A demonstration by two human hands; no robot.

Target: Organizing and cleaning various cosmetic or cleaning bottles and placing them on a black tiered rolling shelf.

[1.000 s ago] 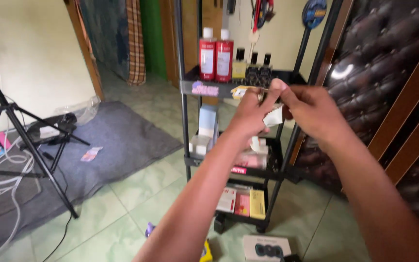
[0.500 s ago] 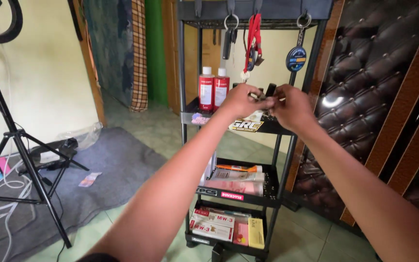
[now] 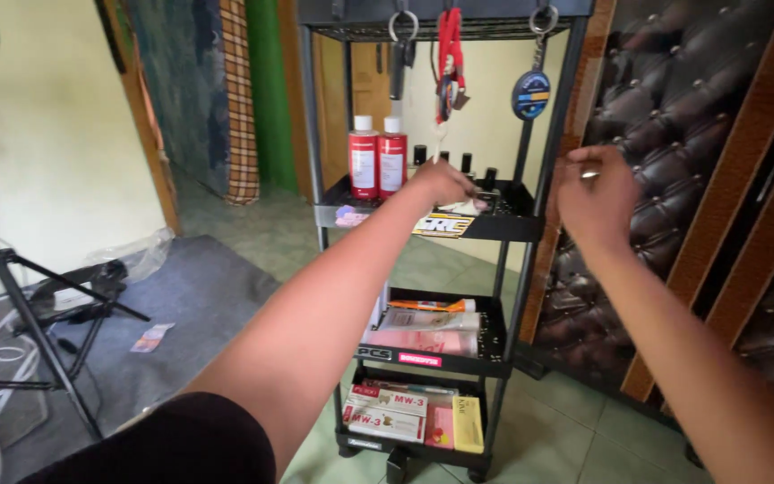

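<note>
L hand [image 3: 442, 182] over top tray [image 3: 503, 229] of black cart, fingers curled, grip unclear. R hand [image 3: 595, 195] raised beside post, pinching sm. metal bit [image 3: 589, 175].

The left hand [image 3: 441, 182] covers whatever its fingers touch on the cart's top shelf [image 3: 512, 224], so its grip cannot be judged. A small shiny thing [image 3: 589, 174] at the right hand [image 3: 595, 202] is too small to identify. The top edge cuts off the hanging tools [image 3: 446, 54]; the left edge cuts off the tripod [image 3: 20, 314].
</note>
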